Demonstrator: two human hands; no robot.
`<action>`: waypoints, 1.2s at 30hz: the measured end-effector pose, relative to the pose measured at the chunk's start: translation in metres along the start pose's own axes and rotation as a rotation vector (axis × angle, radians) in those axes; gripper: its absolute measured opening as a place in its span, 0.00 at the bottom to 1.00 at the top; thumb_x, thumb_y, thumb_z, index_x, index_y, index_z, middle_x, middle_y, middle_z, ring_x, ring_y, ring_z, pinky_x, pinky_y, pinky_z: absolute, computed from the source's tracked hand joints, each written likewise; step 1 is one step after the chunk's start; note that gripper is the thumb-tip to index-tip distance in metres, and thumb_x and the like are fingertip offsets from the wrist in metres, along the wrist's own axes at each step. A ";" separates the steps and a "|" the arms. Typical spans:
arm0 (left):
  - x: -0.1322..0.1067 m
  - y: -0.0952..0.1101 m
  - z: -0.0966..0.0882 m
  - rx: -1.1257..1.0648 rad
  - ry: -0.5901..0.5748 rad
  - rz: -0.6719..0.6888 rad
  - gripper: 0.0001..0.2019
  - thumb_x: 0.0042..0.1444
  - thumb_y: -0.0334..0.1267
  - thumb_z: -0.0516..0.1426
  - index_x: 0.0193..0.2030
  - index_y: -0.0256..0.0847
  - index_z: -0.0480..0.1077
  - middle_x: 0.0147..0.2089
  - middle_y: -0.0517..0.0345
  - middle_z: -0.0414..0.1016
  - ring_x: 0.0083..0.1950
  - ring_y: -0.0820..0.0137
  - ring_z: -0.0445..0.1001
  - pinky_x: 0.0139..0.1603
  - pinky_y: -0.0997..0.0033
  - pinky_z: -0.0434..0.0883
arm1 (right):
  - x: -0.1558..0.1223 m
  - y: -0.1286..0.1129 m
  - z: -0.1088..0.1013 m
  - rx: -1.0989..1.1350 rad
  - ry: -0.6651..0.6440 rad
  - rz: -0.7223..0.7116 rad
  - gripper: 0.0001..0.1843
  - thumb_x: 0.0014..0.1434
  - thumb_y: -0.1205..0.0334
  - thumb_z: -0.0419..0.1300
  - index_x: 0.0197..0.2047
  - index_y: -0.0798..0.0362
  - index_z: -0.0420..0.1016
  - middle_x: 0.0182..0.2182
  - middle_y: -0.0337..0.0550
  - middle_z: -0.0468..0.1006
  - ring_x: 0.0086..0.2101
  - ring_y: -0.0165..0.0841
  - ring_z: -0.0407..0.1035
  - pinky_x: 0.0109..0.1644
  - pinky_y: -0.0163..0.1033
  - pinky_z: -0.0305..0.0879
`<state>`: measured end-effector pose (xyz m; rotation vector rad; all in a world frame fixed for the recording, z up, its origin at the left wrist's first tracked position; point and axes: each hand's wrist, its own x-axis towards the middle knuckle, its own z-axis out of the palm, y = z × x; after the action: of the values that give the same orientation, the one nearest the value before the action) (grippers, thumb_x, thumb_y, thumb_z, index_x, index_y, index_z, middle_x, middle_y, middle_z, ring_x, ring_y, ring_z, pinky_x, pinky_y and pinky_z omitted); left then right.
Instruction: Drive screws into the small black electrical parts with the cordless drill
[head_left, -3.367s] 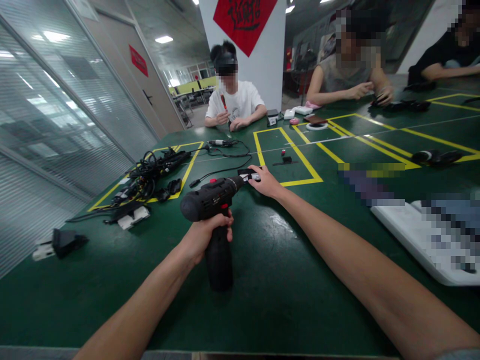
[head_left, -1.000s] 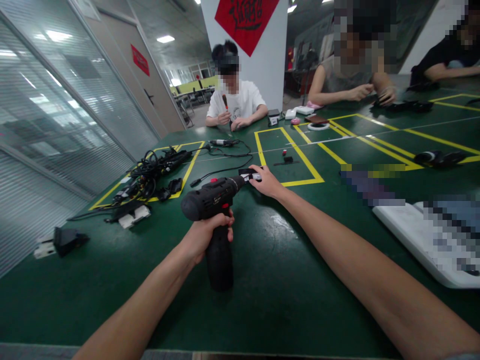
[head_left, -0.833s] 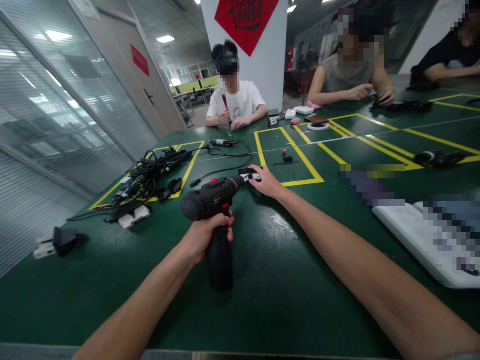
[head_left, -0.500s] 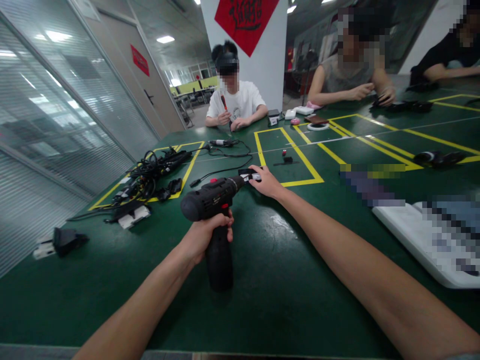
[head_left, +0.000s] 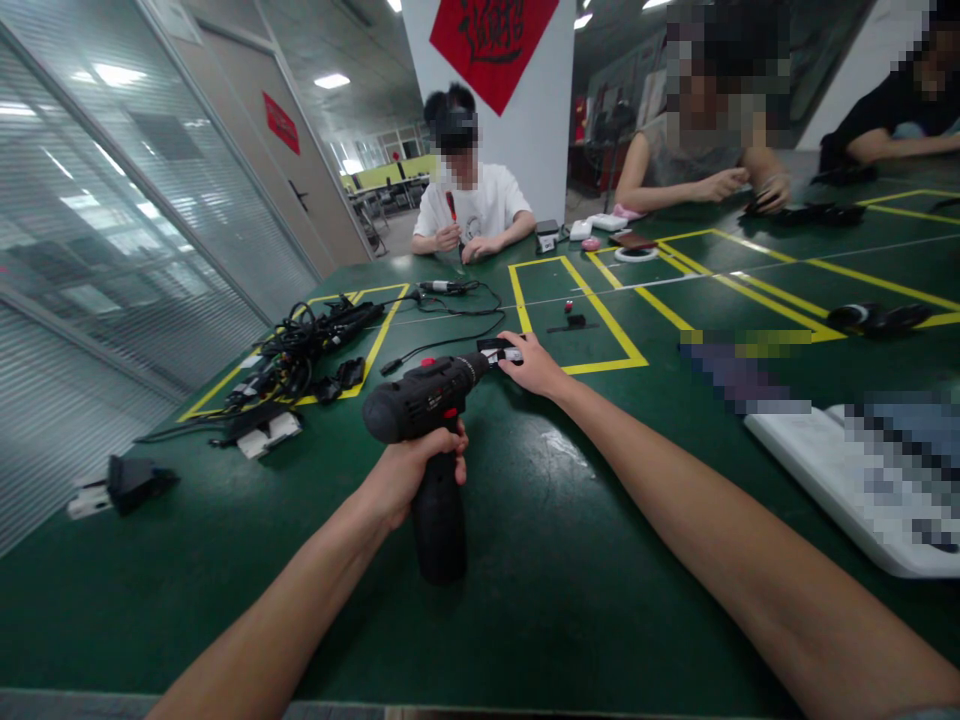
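My left hand [head_left: 411, 470] is wrapped round the grip of a black cordless drill [head_left: 427, 400], whose nose points away from me toward a small black and white part [head_left: 500, 352]. My right hand [head_left: 534, 364] rests on the green table [head_left: 555, 560] with its fingers closed on that small part, pressing it down at the drill's tip. Both arms stretch forward from the near edge.
A tangle of black cables and adapters [head_left: 300, 345] lies at the left inside yellow tape lines. A black plug [head_left: 124, 482] sits nearer left. A white board [head_left: 840, 470] lies at the right. Three other people sit at the far side, hands on small devices.
Almost nothing differs. The drill and both hands keep the same place; the view shifts very slightly.
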<state>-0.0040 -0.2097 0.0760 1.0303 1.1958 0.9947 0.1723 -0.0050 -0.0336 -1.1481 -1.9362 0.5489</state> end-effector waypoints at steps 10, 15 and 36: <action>0.000 -0.001 -0.001 0.001 -0.001 -0.012 0.09 0.45 0.34 0.59 0.35 0.36 0.69 0.29 0.61 0.69 0.22 0.75 0.69 0.27 0.71 0.67 | 0.000 0.000 0.000 -0.004 0.004 -0.002 0.27 0.57 0.61 0.58 0.61 0.49 0.66 0.53 0.50 0.64 0.55 0.40 0.66 0.62 0.47 0.62; 0.000 0.000 0.000 0.024 0.009 -0.002 0.10 0.44 0.35 0.60 0.35 0.36 0.69 0.28 0.60 0.69 0.22 0.74 0.69 0.27 0.71 0.67 | 0.001 0.002 0.001 -0.007 0.003 -0.006 0.28 0.57 0.61 0.59 0.61 0.48 0.66 0.53 0.49 0.64 0.54 0.40 0.67 0.62 0.47 0.62; -0.001 0.000 0.000 0.009 -0.008 0.006 0.07 0.46 0.34 0.59 0.34 0.36 0.68 0.29 0.61 0.68 0.22 0.75 0.69 0.27 0.71 0.66 | -0.001 -0.002 -0.001 -0.016 -0.008 0.002 0.27 0.58 0.61 0.58 0.61 0.50 0.66 0.52 0.50 0.65 0.54 0.41 0.67 0.62 0.47 0.62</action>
<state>-0.0041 -0.2102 0.0765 1.0445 1.1929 0.9897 0.1725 -0.0064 -0.0317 -1.1597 -1.9492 0.5409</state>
